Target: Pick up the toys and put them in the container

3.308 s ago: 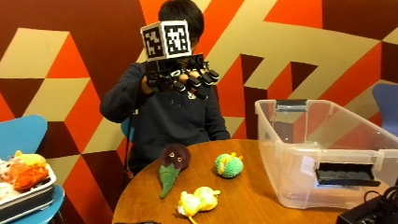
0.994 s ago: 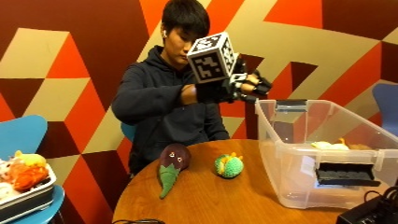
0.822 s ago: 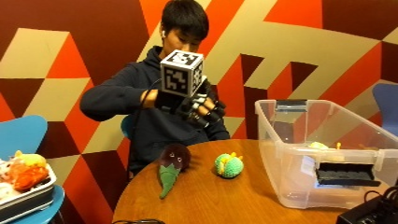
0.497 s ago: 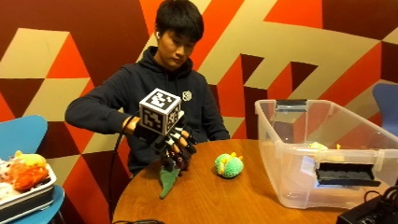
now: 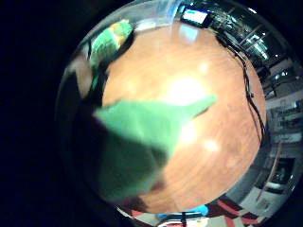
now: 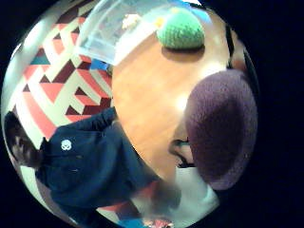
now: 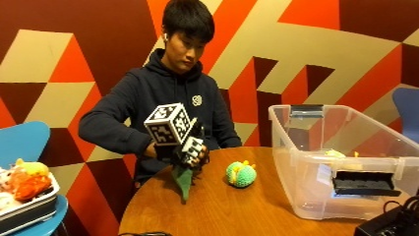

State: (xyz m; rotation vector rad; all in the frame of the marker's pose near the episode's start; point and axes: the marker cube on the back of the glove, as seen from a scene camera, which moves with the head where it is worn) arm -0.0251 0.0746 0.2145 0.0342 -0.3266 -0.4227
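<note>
My gloved right hand [image 7: 188,151] is curled round a purple plush toy [image 6: 221,128] with a green leaf. The hand covers the purple body in the outside view. The leaf [image 7: 183,183] hangs below the hand, tip close to the round wooden table [image 7: 262,211]. The same leaf [image 5: 142,137] fills the little finger side view. A green round knitted toy [image 7: 241,173] lies on the table just right of the hand, apart from it. The clear plastic container [image 7: 340,162] stands at the table's right, with a yellow toy [image 7: 334,153] inside.
A blue chair at the left carries a tray [image 7: 29,209] with orange and yellow plush toys. A black device with cables [image 7: 393,223] sits at the table's front right, in front of the container. Another blue chair [image 7: 407,113] stands behind the container.
My hand swung from above the container down to the left onto the purple toy and closed round it. The yellow toy that lay on the table is now in the container.
</note>
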